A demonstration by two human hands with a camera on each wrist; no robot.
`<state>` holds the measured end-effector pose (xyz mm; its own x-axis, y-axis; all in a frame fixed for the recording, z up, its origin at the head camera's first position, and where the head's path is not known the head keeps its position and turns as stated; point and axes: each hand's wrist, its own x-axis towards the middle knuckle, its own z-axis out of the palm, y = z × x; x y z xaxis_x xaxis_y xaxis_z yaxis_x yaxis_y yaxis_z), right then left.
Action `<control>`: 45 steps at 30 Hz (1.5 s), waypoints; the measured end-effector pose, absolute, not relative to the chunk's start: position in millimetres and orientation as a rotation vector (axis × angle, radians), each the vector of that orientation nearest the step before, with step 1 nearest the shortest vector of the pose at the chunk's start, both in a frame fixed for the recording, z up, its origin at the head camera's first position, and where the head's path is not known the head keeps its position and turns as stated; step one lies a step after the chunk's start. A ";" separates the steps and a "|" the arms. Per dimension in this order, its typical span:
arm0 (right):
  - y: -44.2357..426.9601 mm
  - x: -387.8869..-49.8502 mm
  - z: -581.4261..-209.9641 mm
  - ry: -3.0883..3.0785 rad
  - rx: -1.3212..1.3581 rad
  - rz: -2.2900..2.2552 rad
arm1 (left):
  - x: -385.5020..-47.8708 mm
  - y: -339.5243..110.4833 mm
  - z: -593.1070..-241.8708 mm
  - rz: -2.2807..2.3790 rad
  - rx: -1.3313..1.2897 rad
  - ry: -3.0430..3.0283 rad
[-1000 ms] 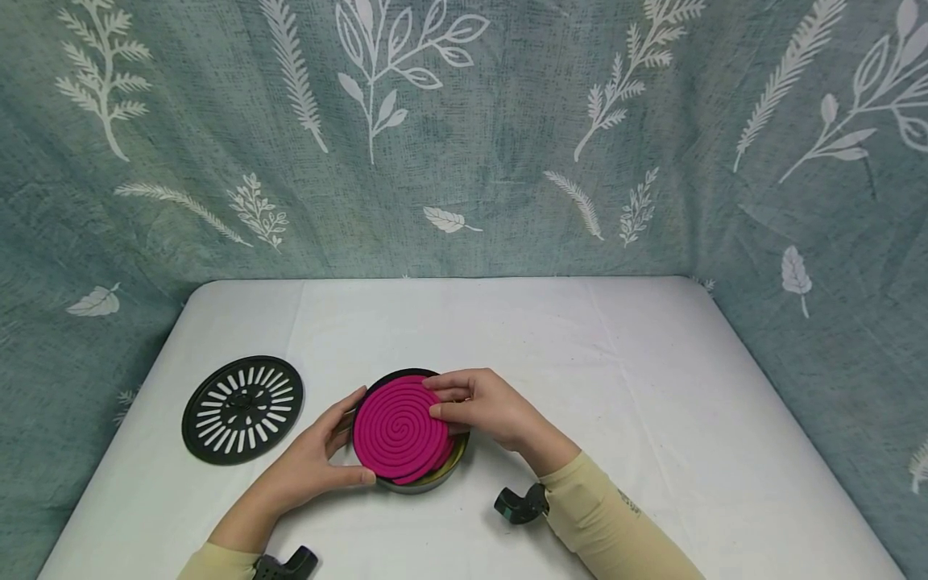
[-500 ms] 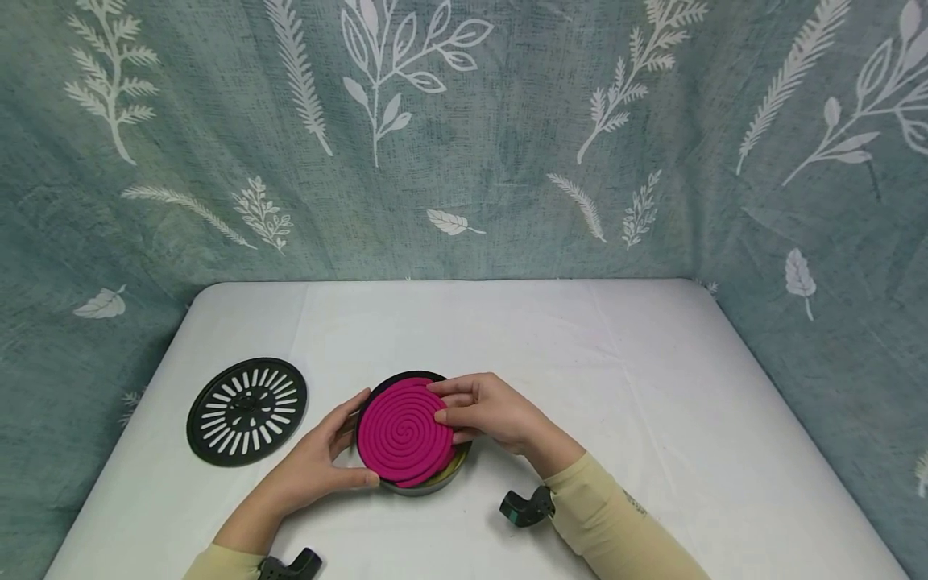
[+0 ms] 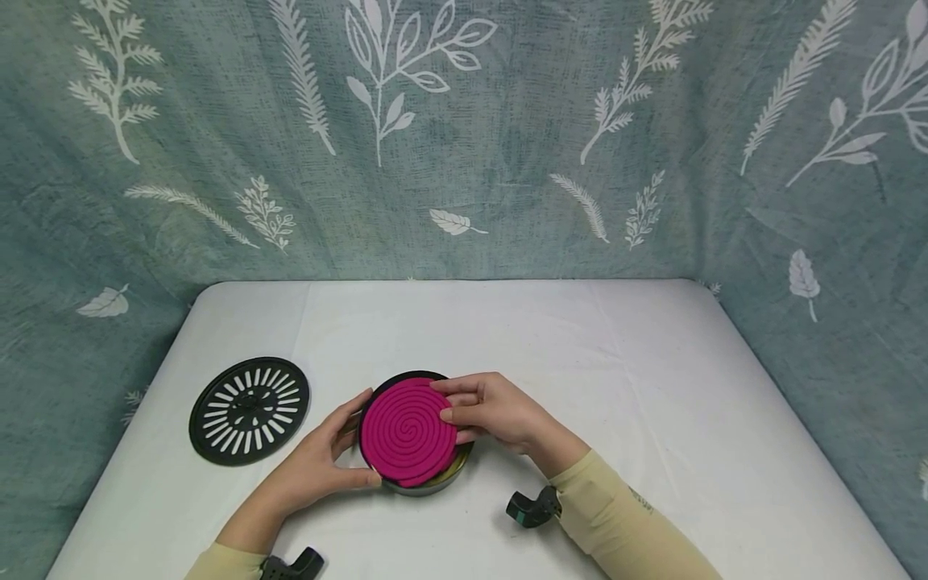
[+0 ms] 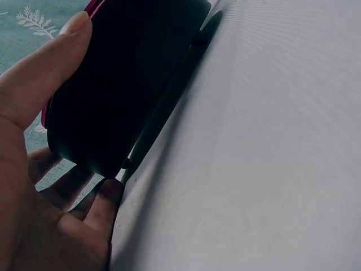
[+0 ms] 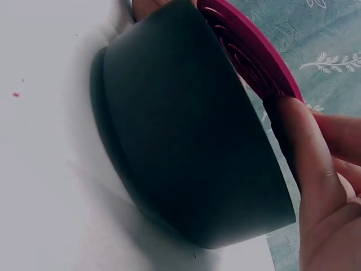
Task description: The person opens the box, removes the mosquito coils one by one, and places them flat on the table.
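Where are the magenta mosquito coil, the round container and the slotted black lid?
Magenta mosquito coil [image 3: 408,432]: head view, near the center of its spiral.
Round container [image 5: 180,130]: right wrist view, on its outer side wall.
Slotted black lid [image 3: 250,400]: head view, on its dark central part.

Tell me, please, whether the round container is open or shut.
Open: the round container shows the pink coil at its top, and the slotted disc lies apart.

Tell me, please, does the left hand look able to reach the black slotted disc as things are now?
Probably yes: the black slotted disc lies to the left of the left hand, with nothing visible blocking the way. The hand would likely need to release the round tin first.
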<state>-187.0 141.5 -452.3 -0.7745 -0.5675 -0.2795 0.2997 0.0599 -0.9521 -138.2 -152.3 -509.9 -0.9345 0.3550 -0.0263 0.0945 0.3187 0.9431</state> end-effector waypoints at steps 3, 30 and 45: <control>144.2 -188.8 -451.1 1.730 -0.260 -1.791 | -138.7 -152.4 -509.6 1.670 0.424 2.349; 191.6 -221.6 -449.3 1.860 -0.107 -2.062 | -139.9 -152.8 -513.3 1.709 0.467 2.320; 217.4 -242.8 -459.7 1.905 0.013 -2.134 | -140.0 -153.6 -513.6 1.708 0.455 2.329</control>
